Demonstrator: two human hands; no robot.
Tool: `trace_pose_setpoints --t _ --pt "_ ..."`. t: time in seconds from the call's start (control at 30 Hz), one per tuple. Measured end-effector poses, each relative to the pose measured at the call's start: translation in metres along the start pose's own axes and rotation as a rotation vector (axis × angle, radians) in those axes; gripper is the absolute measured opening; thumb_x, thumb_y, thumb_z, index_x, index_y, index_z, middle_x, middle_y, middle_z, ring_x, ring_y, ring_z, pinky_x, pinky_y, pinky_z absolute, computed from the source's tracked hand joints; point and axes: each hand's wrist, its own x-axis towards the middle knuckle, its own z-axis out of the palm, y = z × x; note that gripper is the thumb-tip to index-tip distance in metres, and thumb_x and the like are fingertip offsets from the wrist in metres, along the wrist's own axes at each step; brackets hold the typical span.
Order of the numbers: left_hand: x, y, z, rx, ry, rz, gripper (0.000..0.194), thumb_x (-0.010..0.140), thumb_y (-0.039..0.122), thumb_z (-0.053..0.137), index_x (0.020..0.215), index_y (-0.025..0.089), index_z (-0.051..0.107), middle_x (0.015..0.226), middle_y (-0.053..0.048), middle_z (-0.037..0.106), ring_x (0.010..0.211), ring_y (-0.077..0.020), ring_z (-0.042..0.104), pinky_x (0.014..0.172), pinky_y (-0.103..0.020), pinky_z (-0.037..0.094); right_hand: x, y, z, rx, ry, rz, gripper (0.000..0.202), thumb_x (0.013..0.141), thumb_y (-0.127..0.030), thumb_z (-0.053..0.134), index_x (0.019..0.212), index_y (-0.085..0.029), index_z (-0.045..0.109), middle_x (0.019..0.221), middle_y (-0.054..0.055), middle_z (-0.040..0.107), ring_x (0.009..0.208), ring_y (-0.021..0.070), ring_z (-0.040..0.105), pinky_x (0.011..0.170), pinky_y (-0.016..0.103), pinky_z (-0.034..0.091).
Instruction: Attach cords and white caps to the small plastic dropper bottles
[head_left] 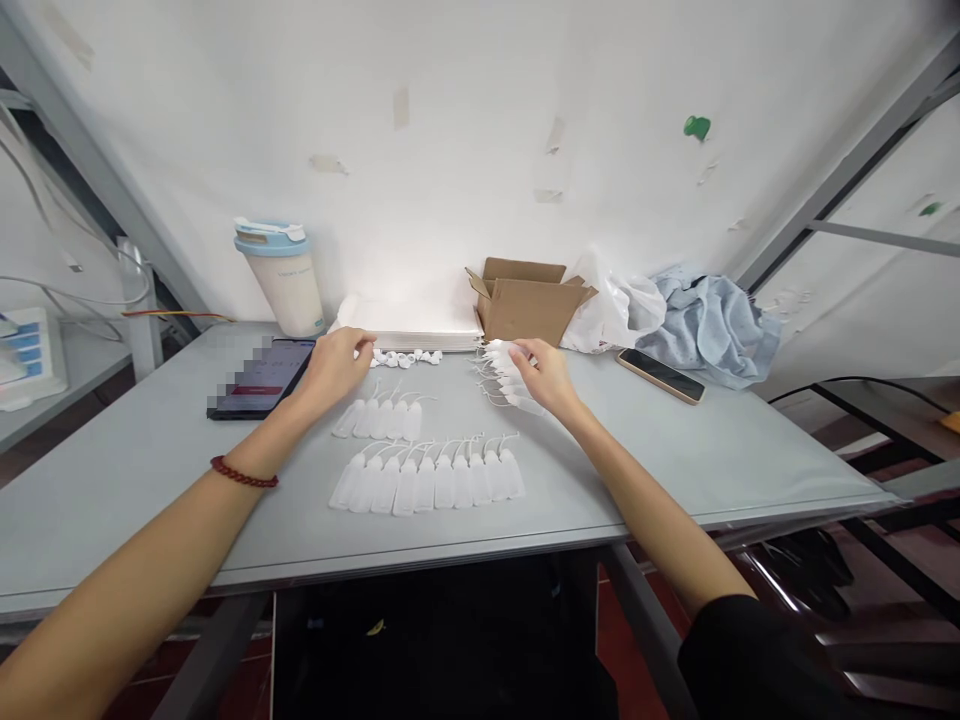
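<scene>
My left hand (342, 360) is closed at the left end of a row of small white pieces (409, 358); what its fingertips hold, if anything, is too small to make out. At the pile of white tags with strings (504, 372), my right hand (541, 372) pinches one at the pile's right side. Nearer the table's front edge lies a long row of translucent white tags (426, 482), their strings pointing back. Behind it is a shorter row of the same tags (379, 418).
Along the back stand a lidded cup (289, 285), a white stack (420, 325), an open cardboard box (529, 305), a plastic bag (615, 310) and blue cloth (712, 325). A tablet (262, 380) lies left, a phone (660, 376) right.
</scene>
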Motion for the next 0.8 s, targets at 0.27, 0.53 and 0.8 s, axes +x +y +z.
trace_pose_setpoints --t 0.27,0.53,0.8 --pt "0.006 -0.021 0.019 0.019 -0.132 0.165 0.039 0.083 0.026 0.038 0.103 0.016 0.070 0.117 -0.012 0.069 0.113 -0.0294 0.057 0.102 -0.042 0.040 0.011 0.034 -0.001 -0.211 -0.072 -0.044 0.034 0.086 -0.020 0.052 0.112 -0.008 0.068 0.110 0.017 0.067 0.101 0.0291 0.056 0.093 0.042 0.041" --pt "0.008 -0.027 0.022 0.014 -0.155 0.231 0.035 0.083 0.034 0.043 0.094 0.020 0.074 0.105 -0.011 0.074 0.102 -0.0299 0.061 0.096 -0.043 0.044 0.012 0.042 -0.003 -0.161 -0.053 -0.087 0.026 0.082 -0.020 0.059 0.104 -0.016 0.072 0.106 0.012 0.067 0.100 0.0277 0.056 0.093 0.042 0.040" --pt "0.007 -0.027 0.023 0.021 -0.160 0.221 0.034 0.077 0.029 0.044 0.090 0.024 0.075 0.100 -0.008 0.075 0.100 -0.0300 0.061 0.093 -0.043 0.046 0.013 0.039 -0.007 -0.182 -0.090 -0.115 0.022 0.083 -0.013 0.051 0.091 -0.017 0.072 0.107 0.013 0.065 0.103 0.0266 0.054 0.093 0.042 0.038"
